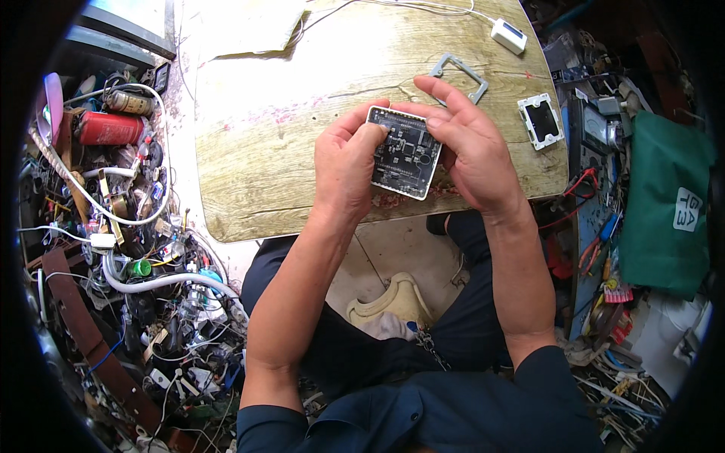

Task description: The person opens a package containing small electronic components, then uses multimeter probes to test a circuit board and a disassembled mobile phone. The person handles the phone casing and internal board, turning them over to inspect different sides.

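Between my two hands is a square white-rimmed panel with a dark circuit board (405, 155) facing up, held just over the table's near edge. My left hand (346, 162) grips its left side, the thumb pressed on the board's upper left corner. On the right, my right hand (477, 151) has its thumb at the panel's upper right edge, with the index finger stretched out beyond it. Behind that finger lies a grey square frame (461, 78). A white-edged piece with a black centre (540, 121) rests farther right on the tabletop.
The wooden table (264, 181) bears a small white device (509, 35) with a cable and a pale sheet (253, 26). Heaped parts and cables crowd the left, around a red cylinder (111, 128). A green bag (668, 204) stands at the right among tools and wires.
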`<action>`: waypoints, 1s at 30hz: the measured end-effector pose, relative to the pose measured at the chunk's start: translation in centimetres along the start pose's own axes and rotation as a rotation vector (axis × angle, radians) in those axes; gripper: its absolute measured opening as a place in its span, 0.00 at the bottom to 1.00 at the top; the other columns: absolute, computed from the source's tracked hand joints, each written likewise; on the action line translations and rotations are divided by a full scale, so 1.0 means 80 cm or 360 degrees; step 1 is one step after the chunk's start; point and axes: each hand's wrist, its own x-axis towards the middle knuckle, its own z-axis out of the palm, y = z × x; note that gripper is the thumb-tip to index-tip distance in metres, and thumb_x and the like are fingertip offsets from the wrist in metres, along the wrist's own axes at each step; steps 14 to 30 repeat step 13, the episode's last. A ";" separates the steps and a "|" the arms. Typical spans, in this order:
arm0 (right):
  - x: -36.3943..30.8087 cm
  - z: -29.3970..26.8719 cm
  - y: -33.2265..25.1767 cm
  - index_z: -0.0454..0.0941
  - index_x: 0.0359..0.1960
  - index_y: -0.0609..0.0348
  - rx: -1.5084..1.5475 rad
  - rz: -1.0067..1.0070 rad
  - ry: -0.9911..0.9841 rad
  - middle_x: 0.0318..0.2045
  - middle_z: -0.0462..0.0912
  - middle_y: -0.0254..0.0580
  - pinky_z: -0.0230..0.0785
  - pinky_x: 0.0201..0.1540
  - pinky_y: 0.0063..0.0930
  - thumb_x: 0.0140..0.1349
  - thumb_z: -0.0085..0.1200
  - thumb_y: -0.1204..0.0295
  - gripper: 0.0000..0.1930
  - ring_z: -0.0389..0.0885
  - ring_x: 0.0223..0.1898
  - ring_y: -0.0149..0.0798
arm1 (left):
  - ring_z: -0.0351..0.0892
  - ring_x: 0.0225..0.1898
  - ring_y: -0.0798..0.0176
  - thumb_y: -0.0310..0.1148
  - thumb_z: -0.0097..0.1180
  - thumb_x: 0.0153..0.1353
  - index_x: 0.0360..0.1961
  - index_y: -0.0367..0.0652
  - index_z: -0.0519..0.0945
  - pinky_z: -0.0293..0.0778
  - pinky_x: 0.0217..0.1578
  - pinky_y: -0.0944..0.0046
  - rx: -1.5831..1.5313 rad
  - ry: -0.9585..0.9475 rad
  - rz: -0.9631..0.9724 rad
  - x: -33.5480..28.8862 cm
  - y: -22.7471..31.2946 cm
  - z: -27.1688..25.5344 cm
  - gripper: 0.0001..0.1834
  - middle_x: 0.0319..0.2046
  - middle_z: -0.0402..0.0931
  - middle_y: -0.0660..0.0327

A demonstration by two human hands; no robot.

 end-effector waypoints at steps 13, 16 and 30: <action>0.009 -0.010 0.002 0.59 0.75 0.70 0.0069 -0.0003 0.0040 0.63 0.80 0.59 0.76 0.61 0.29 0.76 0.42 0.75 0.27 0.82 0.59 0.38 | 0.84 0.42 0.72 0.25 0.58 0.68 0.62 0.29 0.79 0.80 0.46 0.70 -0.0031 -0.0041 -0.0020 0.006 -0.004 -0.001 0.22 0.46 0.86 0.58; 0.009 -0.010 0.002 0.59 0.75 0.70 0.0069 -0.0003 0.0040 0.63 0.80 0.59 0.76 0.61 0.29 0.76 0.42 0.75 0.27 0.82 0.59 0.38 | 0.84 0.42 0.72 0.25 0.58 0.68 0.62 0.29 0.79 0.80 0.46 0.70 -0.0031 -0.0041 -0.0020 0.006 -0.004 -0.001 0.22 0.46 0.86 0.58; 0.009 -0.010 0.002 0.59 0.75 0.70 0.0069 -0.0003 0.0040 0.63 0.80 0.59 0.76 0.61 0.29 0.76 0.42 0.75 0.27 0.82 0.59 0.38 | 0.84 0.42 0.72 0.25 0.58 0.68 0.62 0.29 0.79 0.80 0.46 0.70 -0.0031 -0.0041 -0.0020 0.006 -0.004 -0.001 0.22 0.46 0.86 0.58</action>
